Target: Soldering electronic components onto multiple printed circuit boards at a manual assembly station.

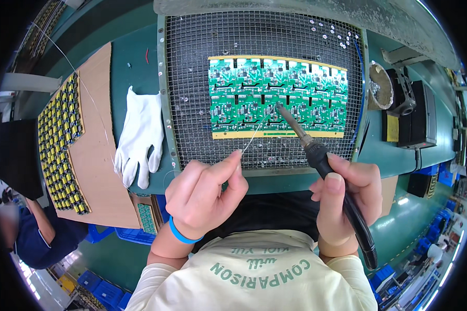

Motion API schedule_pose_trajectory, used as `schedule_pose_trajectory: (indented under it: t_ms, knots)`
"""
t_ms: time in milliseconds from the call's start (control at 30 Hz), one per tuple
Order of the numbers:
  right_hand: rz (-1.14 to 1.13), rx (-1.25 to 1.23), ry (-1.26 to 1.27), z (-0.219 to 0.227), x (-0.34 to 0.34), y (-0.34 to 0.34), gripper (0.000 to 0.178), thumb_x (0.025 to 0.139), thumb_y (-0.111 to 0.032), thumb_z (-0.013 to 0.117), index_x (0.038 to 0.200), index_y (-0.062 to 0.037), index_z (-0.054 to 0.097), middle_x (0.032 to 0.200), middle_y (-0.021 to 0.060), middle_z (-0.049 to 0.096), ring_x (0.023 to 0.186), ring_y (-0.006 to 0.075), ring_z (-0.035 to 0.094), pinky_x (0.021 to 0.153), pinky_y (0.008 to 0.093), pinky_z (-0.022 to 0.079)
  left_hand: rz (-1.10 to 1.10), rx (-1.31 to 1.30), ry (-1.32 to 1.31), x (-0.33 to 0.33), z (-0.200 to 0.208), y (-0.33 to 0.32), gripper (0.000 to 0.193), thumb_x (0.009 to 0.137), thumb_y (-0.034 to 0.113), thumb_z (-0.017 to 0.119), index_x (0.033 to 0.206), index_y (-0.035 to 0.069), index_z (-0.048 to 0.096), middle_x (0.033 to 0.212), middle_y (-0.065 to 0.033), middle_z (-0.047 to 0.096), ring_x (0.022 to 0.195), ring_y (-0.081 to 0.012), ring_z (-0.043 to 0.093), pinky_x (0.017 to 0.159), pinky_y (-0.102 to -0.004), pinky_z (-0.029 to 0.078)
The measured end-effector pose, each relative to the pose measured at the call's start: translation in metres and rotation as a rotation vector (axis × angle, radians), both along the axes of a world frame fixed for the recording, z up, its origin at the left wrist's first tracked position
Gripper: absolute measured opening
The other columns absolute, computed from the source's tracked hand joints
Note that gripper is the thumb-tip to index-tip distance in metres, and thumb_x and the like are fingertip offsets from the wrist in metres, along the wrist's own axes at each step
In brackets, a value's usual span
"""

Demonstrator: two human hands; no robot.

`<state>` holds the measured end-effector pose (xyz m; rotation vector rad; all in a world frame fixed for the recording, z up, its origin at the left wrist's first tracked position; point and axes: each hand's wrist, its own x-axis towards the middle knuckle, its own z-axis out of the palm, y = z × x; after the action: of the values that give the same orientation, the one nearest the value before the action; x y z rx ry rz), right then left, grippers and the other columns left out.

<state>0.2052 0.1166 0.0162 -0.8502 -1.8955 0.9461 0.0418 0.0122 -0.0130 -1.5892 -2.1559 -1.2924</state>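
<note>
A panel of green circuit boards (251, 111) with tan edge strips lies on a dark wire-mesh work surface (192, 147). My right hand (347, 197) grips the black handle of a soldering iron (319, 158), whose tip meets the panel near the middle of its lower row. Between thumb and forefinger, my left hand (207, 192) pinches a thin solder wire (253, 137). The wire slants up toward the iron's tip; whether the two touch is too small to tell. A blue band circles my left wrist.
Left of the mesh lie a white glove (140, 132) and cardboard (101, 171) bearing rows of yellow-and-black components (62, 150). Small white pieces (329, 33) dot the mesh's far right corner. A round container (380, 88) and black boxes (424, 114) stand at right. Another person (41, 228) is at far left.
</note>
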Motion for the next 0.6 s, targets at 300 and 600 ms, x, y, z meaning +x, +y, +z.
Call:
schedule_pose_trajectory:
  t_ms: [300, 600]
  knots:
    - [0.026, 0.049, -0.15, 0.01, -0.005, -0.005, 0.023, 0.077, -0.009, 0.073, 0.091, 0.0038, 0.059, 0.067, 0.0106, 0.066, 0.047, 0.0072, 0.056, 0.044, 0.0204, 0.044, -0.002, -0.012, -0.005, 0.0, -0.002, 0.001, 0.031, 0.06, -0.006, 0.07, 0.089, 0.005, 0.07, 0.056, 0.0004, 0.047, 0.041, -0.0107, 0.043, 0.039, -0.023, 0.036]
    - [0.023, 0.058, -0.169, 0.01, -0.001, -0.007, 0.026, 0.077, -0.011, 0.073, 0.093, 0.0044, 0.059, 0.068, 0.0092, 0.065, 0.049, 0.0073, 0.056, 0.047, 0.0193, 0.044, 0.015, -0.029, 0.019, -0.002, -0.001, -0.003, 0.03, 0.061, -0.006, 0.07, 0.089, 0.004, 0.07, 0.055, 0.0016, 0.045, 0.042, -0.0098, 0.041, 0.038, -0.0229, 0.034]
